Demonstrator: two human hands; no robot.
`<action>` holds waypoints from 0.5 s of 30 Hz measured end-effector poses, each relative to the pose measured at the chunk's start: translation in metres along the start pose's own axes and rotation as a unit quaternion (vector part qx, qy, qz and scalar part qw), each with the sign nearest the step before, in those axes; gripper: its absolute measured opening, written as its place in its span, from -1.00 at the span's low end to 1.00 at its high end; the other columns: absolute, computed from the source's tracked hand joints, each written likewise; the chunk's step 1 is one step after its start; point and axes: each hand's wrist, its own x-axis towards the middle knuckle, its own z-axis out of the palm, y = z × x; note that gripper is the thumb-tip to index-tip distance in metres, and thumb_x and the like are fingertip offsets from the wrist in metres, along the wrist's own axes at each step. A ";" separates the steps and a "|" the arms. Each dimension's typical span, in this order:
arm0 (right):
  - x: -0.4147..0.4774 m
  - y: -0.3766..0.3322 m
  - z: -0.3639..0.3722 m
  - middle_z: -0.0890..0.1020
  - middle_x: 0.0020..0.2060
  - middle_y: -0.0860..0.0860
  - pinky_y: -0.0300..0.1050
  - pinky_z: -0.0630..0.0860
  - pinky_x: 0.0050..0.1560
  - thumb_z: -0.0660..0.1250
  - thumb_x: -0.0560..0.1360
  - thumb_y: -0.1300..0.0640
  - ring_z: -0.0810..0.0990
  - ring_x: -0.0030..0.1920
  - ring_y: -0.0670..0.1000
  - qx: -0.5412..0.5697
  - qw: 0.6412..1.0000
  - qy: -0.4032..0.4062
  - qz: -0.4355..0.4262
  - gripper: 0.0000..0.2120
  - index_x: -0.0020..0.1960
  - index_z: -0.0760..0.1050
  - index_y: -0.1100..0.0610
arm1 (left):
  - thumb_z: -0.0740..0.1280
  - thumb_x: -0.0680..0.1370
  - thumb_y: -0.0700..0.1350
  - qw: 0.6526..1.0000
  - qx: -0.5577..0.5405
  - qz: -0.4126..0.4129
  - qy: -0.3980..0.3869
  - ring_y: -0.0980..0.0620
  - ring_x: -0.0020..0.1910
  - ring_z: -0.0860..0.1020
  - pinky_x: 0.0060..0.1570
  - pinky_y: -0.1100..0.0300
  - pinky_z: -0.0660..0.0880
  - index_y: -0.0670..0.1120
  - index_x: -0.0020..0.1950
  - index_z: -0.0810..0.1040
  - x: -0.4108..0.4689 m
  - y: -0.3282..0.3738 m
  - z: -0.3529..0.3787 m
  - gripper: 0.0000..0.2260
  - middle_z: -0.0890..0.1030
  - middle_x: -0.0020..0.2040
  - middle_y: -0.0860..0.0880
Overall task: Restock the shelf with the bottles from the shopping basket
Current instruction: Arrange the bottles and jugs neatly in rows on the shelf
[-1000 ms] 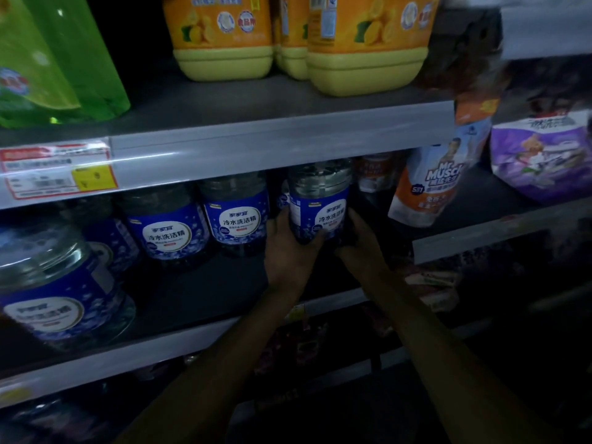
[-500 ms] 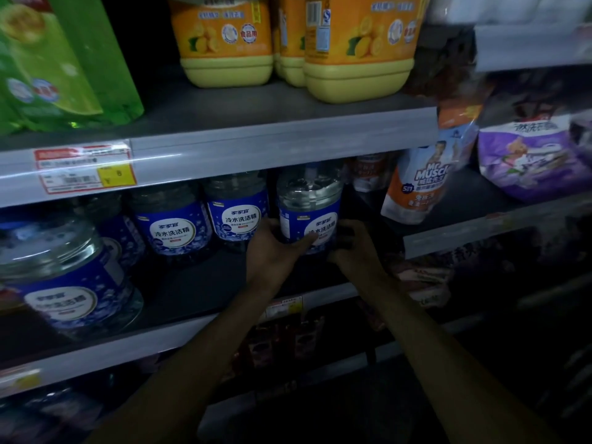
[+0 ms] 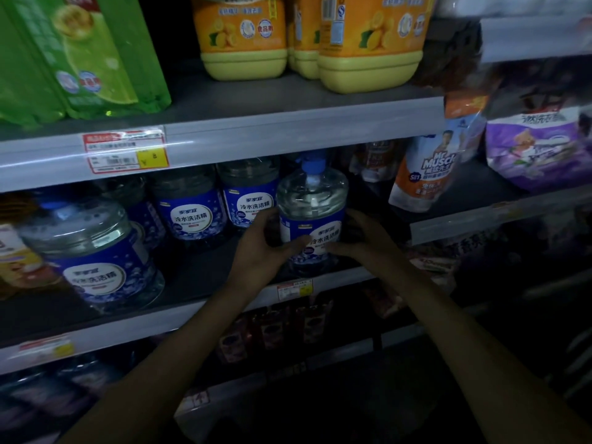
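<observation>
We see both hands around one clear bottle [image 3: 312, 216] with a blue label and a blue cap. The left hand [image 3: 259, 248] grips its left side, fingers curled round it and the thumb lying across the label. The right hand [image 3: 362, 241] grips the right side in much the same way. The bottle stands upright near the front edge of the middle shelf [image 3: 198, 274], at the right end of a row of bottles just like it. It is dark down there, so we cannot tell for sure if its bottom rests on the shelf or hangs just above it. Two back bottles [image 3: 189, 216] stand a little farther in, just to its left, and a near-left bottle [image 3: 93, 254] stands close to us at the far left. So we think part of the job is done and this bottle is almost in its place. What is left for it is to let go, and maybe to push it back in line. Dark shelf floor shows between the near-left bottle and the one in our hands, so more could fit. We cannot see the shopping basket, so we cannot say how many bottles wait in it.
</observation>
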 end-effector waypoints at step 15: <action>-0.019 -0.009 0.004 0.57 0.16 -0.11 -0.32 0.62 -0.12 0.58 0.26 0.51 0.58 0.08 -0.22 0.081 0.995 0.033 -0.053 -0.11 0.47 0.32 0.13 | 0.57 0.44 -0.13 0.997 -0.077 0.006 0.004 0.34 0.11 0.61 0.08 0.33 0.59 0.06 0.29 0.54 -0.025 0.017 0.006 -0.54 0.64 0.15 0.21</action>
